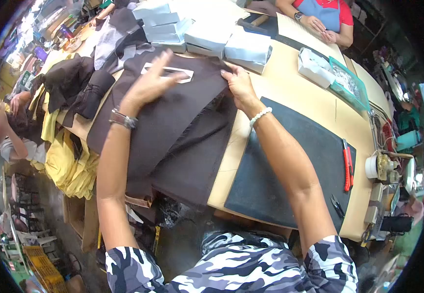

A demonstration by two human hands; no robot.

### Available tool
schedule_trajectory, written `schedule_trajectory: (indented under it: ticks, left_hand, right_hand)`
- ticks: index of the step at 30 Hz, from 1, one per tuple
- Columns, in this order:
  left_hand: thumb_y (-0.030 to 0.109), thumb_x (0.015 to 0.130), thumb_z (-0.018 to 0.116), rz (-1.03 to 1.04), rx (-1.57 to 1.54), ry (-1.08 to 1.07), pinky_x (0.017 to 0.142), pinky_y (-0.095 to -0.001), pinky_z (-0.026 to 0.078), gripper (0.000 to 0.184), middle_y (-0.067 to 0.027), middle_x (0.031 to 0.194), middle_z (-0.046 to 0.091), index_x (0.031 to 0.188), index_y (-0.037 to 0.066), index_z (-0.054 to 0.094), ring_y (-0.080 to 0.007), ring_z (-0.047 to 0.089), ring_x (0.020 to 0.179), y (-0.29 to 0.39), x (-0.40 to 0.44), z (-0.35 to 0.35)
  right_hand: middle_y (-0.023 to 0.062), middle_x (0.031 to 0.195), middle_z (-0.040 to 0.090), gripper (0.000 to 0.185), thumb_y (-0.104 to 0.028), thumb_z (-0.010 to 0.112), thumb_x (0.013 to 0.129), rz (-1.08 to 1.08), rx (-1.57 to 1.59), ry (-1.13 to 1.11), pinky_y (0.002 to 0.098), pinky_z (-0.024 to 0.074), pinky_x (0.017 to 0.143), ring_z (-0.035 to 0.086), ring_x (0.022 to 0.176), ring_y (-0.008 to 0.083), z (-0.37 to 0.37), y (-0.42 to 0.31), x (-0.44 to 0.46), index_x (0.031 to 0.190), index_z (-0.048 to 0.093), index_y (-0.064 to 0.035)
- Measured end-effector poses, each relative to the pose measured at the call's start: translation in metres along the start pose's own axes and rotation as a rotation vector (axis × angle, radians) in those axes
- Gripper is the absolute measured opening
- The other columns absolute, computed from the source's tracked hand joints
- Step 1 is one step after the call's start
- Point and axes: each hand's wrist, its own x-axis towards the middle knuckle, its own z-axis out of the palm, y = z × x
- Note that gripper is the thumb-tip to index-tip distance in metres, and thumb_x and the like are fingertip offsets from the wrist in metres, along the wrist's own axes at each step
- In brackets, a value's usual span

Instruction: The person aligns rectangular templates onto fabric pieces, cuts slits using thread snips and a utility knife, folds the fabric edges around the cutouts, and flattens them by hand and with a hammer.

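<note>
Dark brown fabric (148,132) lies in overlapping layers on the pale table, its lower edge hanging over the front. Above its upper part is my left hand (154,84), fingers spread and slightly blurred, holding nothing. A white template with a cut-out (185,75) rests on the cloth, partly hidden behind that hand. My right hand (240,87) pinches the fabric's upper right corner between thumb and fingers.
A dark cutting mat (290,166) carries red-handled cutters (347,166) and small black snips (337,206). White boxes (248,49) line the back, near a green basket (349,83). Yellow cloth (68,163) hangs at left. One person sits across the table, another at far left.
</note>
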Motion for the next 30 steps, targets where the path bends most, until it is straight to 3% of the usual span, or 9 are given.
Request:
schedule_trajectory:
  ticks: [4, 7, 10, 17, 21, 22, 24, 27, 30]
  left_hand:
    - [0.062, 0.081, 0.05, -0.222, 0.335, -0.115, 0.108, -0.0549, 0.014, 0.086, -0.0147, 0.15, 0.019, 0.143, 0.009, 0.025, -0.031, 0.015, 0.139, -0.039, -0.021, 0.052]
    - [0.057, 0.087, 0.044, -0.13, 0.438, 0.066, 0.107, -0.0588, 0.014, 0.073, -0.0113, 0.15, 0.02, 0.143, 0.014, 0.026, -0.0304, 0.016, 0.139, -0.072, -0.033, 0.073]
    - [0.051, 0.092, 0.039, -0.094, 0.464, 0.128, 0.107, -0.0585, 0.015, 0.063, -0.0087, 0.15, 0.02, 0.143, 0.017, 0.027, -0.0295, 0.017, 0.138, -0.081, -0.033, 0.079]
    - [0.049, 0.093, 0.036, -0.079, 0.442, 0.135, 0.106, -0.0595, 0.016, 0.058, -0.008, 0.15, 0.021, 0.142, 0.018, 0.029, -0.0289, 0.019, 0.138, -0.088, -0.034, 0.08]
    - [0.047, 0.094, 0.035, -0.082, 0.431, 0.137, 0.105, -0.0602, 0.016, 0.056, -0.0075, 0.15, 0.022, 0.141, 0.018, 0.031, -0.0287, 0.019, 0.138, -0.089, -0.032, 0.08]
    - [0.047, 0.094, 0.035, -0.085, 0.425, 0.134, 0.105, -0.0603, 0.016, 0.055, -0.0074, 0.15, 0.022, 0.141, 0.018, 0.031, -0.0288, 0.019, 0.138, -0.089, -0.031, 0.08]
    - [0.047, 0.095, 0.033, -0.104, 0.368, 0.101, 0.105, -0.0615, 0.014, 0.054, -0.0056, 0.15, 0.021, 0.143, 0.021, 0.029, -0.0276, 0.017, 0.139, -0.093, -0.029, 0.077]
    - [0.047, 0.096, 0.031, -0.134, -0.136, 0.081, 0.109, -0.0509, 0.015, 0.056, -0.008, 0.149, 0.026, 0.142, 0.015, 0.03, -0.0248, 0.02, 0.138, -0.114, -0.015, 0.063]
    - [0.048, 0.095, 0.038, -0.333, -0.588, 0.192, 0.104, -0.0267, 0.028, 0.064, -0.012, 0.133, 0.046, 0.131, -0.005, 0.043, -0.0179, 0.041, 0.124, -0.074, -0.018, 0.029]
  right_hand:
    - [0.0258, 0.114, 0.055, 0.048, -0.021, 0.054, 0.074, -0.343, -0.922, -0.467, 0.0484, 0.0425, 0.089, 0.053, 0.108, 0.0412, 0.001, -0.019, -0.059, 0.116, 0.048, 0.0024]
    - [0.0127, 0.123, 0.053, 0.038, -0.006, 0.049, 0.077, -0.749, -1.461, -0.385, 0.0528, 0.0277, 0.103, 0.038, 0.127, 0.0297, -0.01, 0.003, -0.072, 0.115, 0.053, -0.0027]
    - [0.0068, 0.11, 0.058, 0.029, -0.01, 0.051, 0.081, -1.06, -1.72, -0.523, 0.0488, 0.0318, 0.098, 0.048, 0.115, 0.0288, -0.017, 0.009, -0.041, 0.11, 0.054, -0.0074]
    - [0.0041, 0.098, 0.055, 0.016, -0.013, 0.05, 0.082, -1.139, -1.851, -0.497, 0.048, 0.0318, 0.097, 0.049, 0.108, 0.0228, -0.043, -0.019, -0.027, 0.095, 0.06, -0.0113]
    - [0.0111, 0.107, 0.056, 0.026, -0.026, 0.05, 0.085, -0.929, -1.687, -0.554, 0.055, 0.0314, 0.096, 0.046, 0.117, 0.0305, -0.037, -0.011, -0.044, 0.096, 0.062, -0.0055]
    - [0.0157, 0.11, 0.055, 0.041, -0.039, 0.049, 0.087, -0.561, -1.625, -0.625, 0.0578, 0.0302, 0.096, 0.042, 0.122, 0.0336, -0.019, -0.025, -0.063, 0.098, 0.062, -0.0021]
    - [0.0157, 0.117, 0.053, 0.052, -0.05, 0.053, 0.084, -0.635, -1.731, -0.56, 0.0553, 0.0261, 0.101, 0.041, 0.12, 0.033, -0.003, -0.003, -0.088, 0.104, 0.06, -0.0029]
    - [0.0095, 0.097, 0.056, 0.023, -0.023, 0.067, 0.071, -0.946, -1.28, -0.573, 0.047, 0.0384, 0.08, 0.052, 0.095, 0.0284, 0.029, 0.036, -0.137, 0.085, 0.057, -0.0082]
    - [0.0128, 0.09, 0.055, 0.02, -0.016, 0.066, 0.073, -0.778, -0.714, -0.863, 0.0425, 0.0423, 0.075, 0.054, 0.086, 0.0324, 0.073, 0.035, -0.216, 0.082, 0.052, -0.0048]
